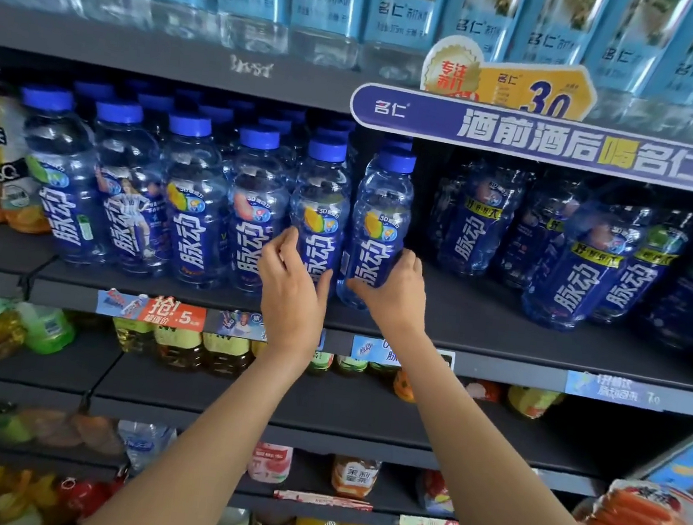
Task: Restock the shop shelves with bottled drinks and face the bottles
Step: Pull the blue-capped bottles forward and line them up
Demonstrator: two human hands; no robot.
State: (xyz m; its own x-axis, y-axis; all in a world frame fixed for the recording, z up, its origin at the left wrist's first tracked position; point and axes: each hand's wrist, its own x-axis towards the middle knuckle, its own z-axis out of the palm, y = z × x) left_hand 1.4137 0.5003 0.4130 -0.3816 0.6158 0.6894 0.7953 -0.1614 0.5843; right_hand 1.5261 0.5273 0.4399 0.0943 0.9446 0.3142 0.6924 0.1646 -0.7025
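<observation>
Facing step: left hand [290,286] gripping fifth front bottle [320,216], right hand [393,293] gripping end bottle [378,231]. Next, probably: squaring labels forward at shelf [500,336] edge.

- Bottles [315,215] on the dark grey shelf [479,333]: clear blue-tinted plastic, royal-blue caps, deep blue labels with large white characters and a small yellow, green or pink fruit patch near the top.
- Packs [586,263] right of those bottles: the same blue, with yellow-green label strips.
- Banner [565,144] above the packs: violet-blue with a white edge, white characters, one in yellow.
- Sign [529,84] above the banner: golden yellow, dark blue digits, red characters on a cream seal.
- Top-row bottles [322,5]: pale sky-blue labels, dark lettering.
- Price tags [174,314] below the bottles: orange-red and light blue.
- Lower drinks [180,345]: amber, yellow, green.
</observation>
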